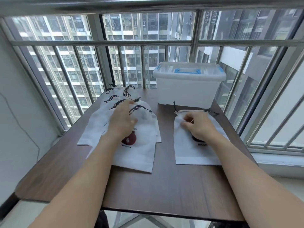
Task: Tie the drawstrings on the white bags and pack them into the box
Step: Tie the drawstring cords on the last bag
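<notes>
A dark wood-grain table [164, 186] stands against a barred window [148, 43] that looks out on grey apartment towers; a pale wall runs along its left side. At the table's far edge, against the bars, sits a translucent white storage box [189, 89], lid on, with blue handle and clips.

Left of the box, a fanned stack of white drawstring bags [139, 155] lies flat, black cords [139, 108] bunched at the far ends. The top bag shows a brown bear print with the word "brown" readable beneath it, and the letters "AR" above; the rest of that line is covered. The left hand [122, 120] rests on this stack, fingers spread and fairly straight, gripping nothing.

In front of the box, apart from the stack, one single bag [194, 153] lies flat, its cords loose at either corner. The right hand [198, 125] pinches the cloth near its mouth with curled fingers. Its print is mostly hidden and blurred.
</notes>
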Tool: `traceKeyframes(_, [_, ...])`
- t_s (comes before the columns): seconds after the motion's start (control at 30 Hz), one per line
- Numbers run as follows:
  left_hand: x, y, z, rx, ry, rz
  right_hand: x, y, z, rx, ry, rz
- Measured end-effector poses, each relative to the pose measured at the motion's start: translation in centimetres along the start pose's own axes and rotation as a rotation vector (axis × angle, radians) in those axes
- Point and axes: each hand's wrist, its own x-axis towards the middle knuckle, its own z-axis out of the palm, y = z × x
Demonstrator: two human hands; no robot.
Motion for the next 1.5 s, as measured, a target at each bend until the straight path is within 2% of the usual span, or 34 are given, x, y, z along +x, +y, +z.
traceKeyframes(0.17, [0.3,-0.7,2.0,-0.050,0.260,0.184,-0.4,-2.6,-1.8,0.502,0.303,-0.026])
traceKeyframes(0.27, [0.0,2.3,1.0,-0.150,0.416,0.329,-1.1,-3.6,-1.4,0.510,0.231,-0.124])
traceKeyframes(0.3, [-0.3,3.6,0.5,-0.253,0.382,0.332,-1.2,-3.8,-1.2,0.513,0.191,-0.152])
traceKeyframes(0.33, [-0.6,5.4,-0.3,-0.389,0.252,0.283,-1.2,-3.8,-0.9,0.542,0.160,-0.170])
traceKeyframes(0.4, [-0.9,8.6,-1.0,-0.672,-0.202,0.008,-0.9,-3.5,-0.5,0.596,0.113,-0.190])
traceKeyframes(0.43, [-1.0,9.6,-1.0,-0.685,-0.374,-0.134,-1.0,-3.6,-0.4,0.583,0.090,-0.207])
traceKeyframes(0.47, [-1.0,9.8,-0.5,-0.657,-0.484,-0.195,-1.0,-3.5,-0.3,0.552,0.066,-0.231])
traceKeyframes(0.5, [-1.0,9.9,0.3,-0.642,-0.514,-0.208,-1.3,-3.6,-0.2,0.526,0.039,-0.255])
traceKeyframes(0.53, [-1.1,9.7,1.3,-0.681,-0.504,-0.197,-1.4,-3.4,-0.3,0.533,0.018,-0.265])
traceKeyframes(0.6, [-1.1,8.6,3.0,-0.952,-0.460,-0.231,-1.6,-3.5,-0.8,0.651,0.055,-0.182])
traceKeyframes(0.67, [-1.1,7.8,3.7,-1.159,-0.336,-0.338,-1.0,-2.8,-1.5,0.748,0.288,-0.018])
traceKeyframes(0.73, [-0.8,7.3,4.0,-1.217,-0.263,-0.399,-0.1,-1.3,-1.9,0.627,0.474,0.183])
traceKeyframes(0.77, [-0.8,7.2,4.2,-1.232,-0.263,-0.399,0.0,-0.9,-2.2,0.590,0.429,0.291])
traceKeyframes(0.83, [-0.9,6.9,4.2,-1.245,-0.296,-0.398,0.1,-0.3,-2.4,0.803,0.150,0.416])
traceKeyframes(0.9, [-1.1,6.9,4.2,-1.191,-0.366,-0.405,-0.2,-0.2,-2.7,1.018,-0.025,0.379])
traceKeyframes(0.97, [-1.7,7.1,4.4,-1.126,-0.435,-0.386,0.0,-0.3,-2.8,1.105,-0.065,0.303])
traceKeyframes(1.1, [-1.7,7.2,4.6,-1.130,-0.404,-0.379,0.1,-0.3,-1.9,1.125,-0.070,0.316])
traceKeyframes(1.23, [-1.0,6.7,4.9,-1.055,-0.170,-0.350,-0.3,-0.4,-1.8,1.103,-0.183,0.322])
traceKeyframes(1.33, [-1.1,6.8,4.9,-1.038,-0.129,-0.360,0.1,-0.7,-2.0,1.040,-0.049,0.314])
traceKeyframes(1.43, [-0.9,7.0,4.6,-1.077,-0.104,-0.399,0.4,-0.7,-2.3,1.259,0.074,0.419])
traceKeyframes(1.5, [-0.7,7.0,4.2,-1.122,-0.084,-0.445,0.6,0.0,-2.3,1.370,0.088,0.473])
